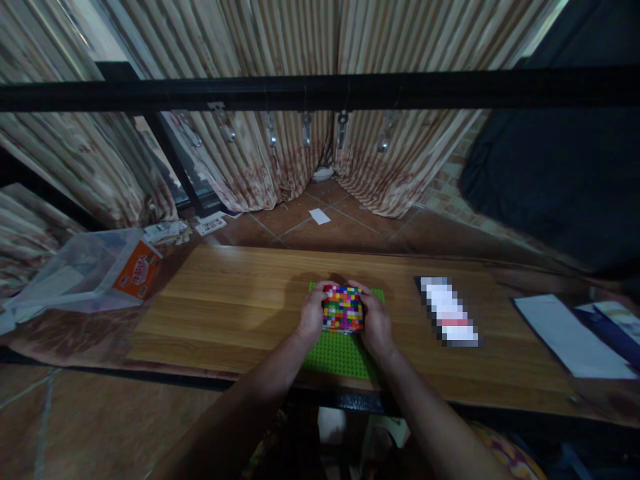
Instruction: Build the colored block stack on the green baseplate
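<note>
Between my two hands is a block of many-coloured toy bricks (343,309), its top a patchwork of small squares. My left hand (313,313) grips its left side, and my right hand (376,319) grips the right side. The fingers curl around the far edge and are partly hidden there. Below the block lies a green studded baseplate (340,357) on the wooden board. From this angle I cannot tell whether the block touches the baseplate.
The wooden board (225,300) bears a phone-like item (450,312), blurred out, on the right. Further right lie white sheets (570,337). A clear plastic box (90,273) with an orange label stands at left. A dark bar (280,92) crosses ahead, with curtains behind.
</note>
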The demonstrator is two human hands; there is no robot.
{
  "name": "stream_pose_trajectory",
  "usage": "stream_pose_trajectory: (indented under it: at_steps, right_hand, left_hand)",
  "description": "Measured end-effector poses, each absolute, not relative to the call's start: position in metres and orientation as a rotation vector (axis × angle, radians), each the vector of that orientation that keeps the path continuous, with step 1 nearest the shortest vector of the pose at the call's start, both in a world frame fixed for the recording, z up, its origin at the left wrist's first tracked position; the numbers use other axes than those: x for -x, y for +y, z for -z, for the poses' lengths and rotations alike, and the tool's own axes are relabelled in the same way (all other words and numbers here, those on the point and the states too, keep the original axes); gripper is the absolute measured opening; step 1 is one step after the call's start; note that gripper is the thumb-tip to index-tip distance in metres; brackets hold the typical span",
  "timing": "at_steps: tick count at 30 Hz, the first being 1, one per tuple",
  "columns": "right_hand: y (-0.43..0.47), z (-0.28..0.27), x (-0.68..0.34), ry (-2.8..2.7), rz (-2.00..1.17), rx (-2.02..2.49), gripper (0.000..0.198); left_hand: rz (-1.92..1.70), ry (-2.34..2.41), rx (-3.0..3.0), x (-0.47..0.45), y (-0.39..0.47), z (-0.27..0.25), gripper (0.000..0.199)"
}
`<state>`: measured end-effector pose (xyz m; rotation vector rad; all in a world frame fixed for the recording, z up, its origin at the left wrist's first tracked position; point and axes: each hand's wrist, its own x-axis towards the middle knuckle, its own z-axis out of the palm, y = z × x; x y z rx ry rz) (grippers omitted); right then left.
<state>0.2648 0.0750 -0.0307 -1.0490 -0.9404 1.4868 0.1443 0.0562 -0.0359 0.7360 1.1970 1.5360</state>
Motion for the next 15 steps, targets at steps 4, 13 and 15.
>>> stream_pose_trajectory:
  at_steps: [4,13,15]
  right_hand:
    - [0.072,0.027,-0.265,-0.971,-1.469,1.090,0.036]
    - [0.074,0.038,-0.268,-1.017,-1.444,1.100,0.039]
    - [0.074,0.037,-0.269,-1.049,-1.436,1.116,0.038]
  left_hand:
    - [-1.536,1.191,-0.726,-0.145,0.056,0.034,0.029]
    - [-1.512,1.206,-0.700,-0.145,0.056,0.031,0.029]
    - [-1.507,1.202,-0.694,-0.145,0.056,0.030,0.028]
